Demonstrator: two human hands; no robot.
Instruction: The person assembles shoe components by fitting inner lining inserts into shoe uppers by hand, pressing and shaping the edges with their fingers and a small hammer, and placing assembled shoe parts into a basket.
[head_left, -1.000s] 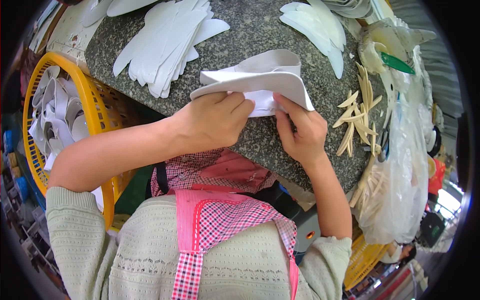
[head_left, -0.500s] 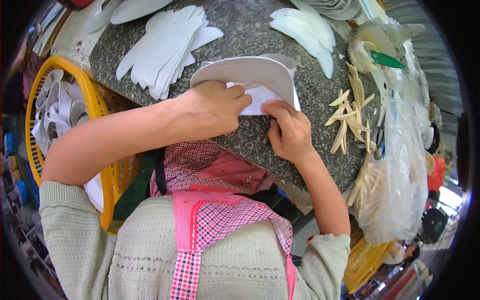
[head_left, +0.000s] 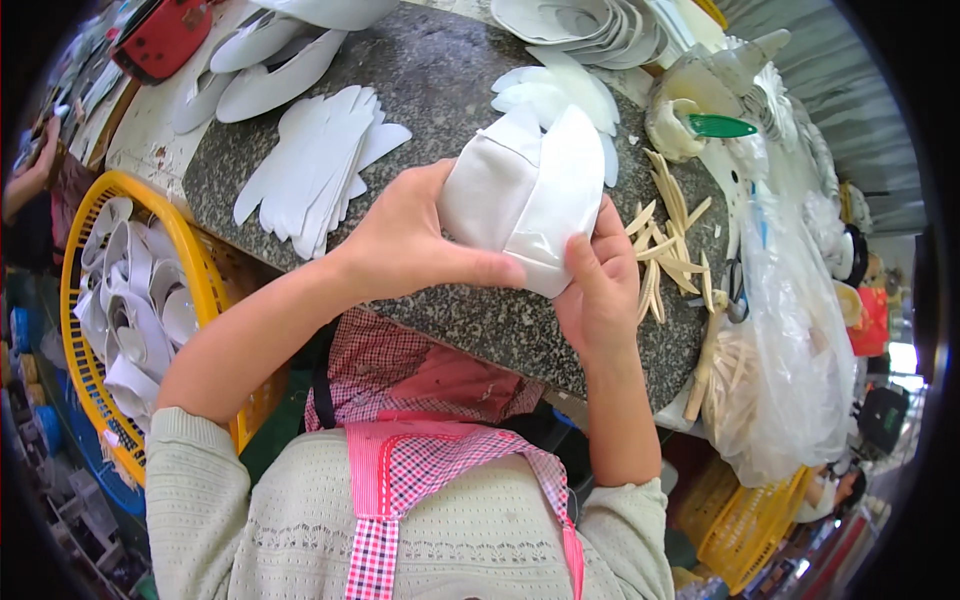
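Observation:
I hold up a white shoe upper (head_left: pixel 490 190) above the stone tabletop, with a smooth, shiny white strip (head_left: pixel 560 185) lying along its right part. My left hand (head_left: pixel 410 235) grips its left side, thumb stretched along the lower edge and the other fingers hidden behind. At the lower right corner, my right hand (head_left: pixel 605 285) pinches it, thumb in front and fingers behind. Beyond the upper lies a fan of thin white curved pieces (head_left: pixel 540 90), partly covered by it. Left of my hands is a larger stack of similar white pieces (head_left: pixel 315 165).
A yellow basket (head_left: pixel 190 270) full of white uppers stands at the left. Pale curved strips (head_left: pixel 665 250) lie right of my hands, near a tub with a green-handled brush (head_left: pixel 722 126). A clear plastic bag (head_left: pixel 790 350) hangs at the right edge. More white uppers (head_left: pixel 285 75) sit far left.
The upper has been lifted and turned, so its outer side and the shiny strip now show. My left hand has moved from inside it to its left side; my right hand grips the lower corner.

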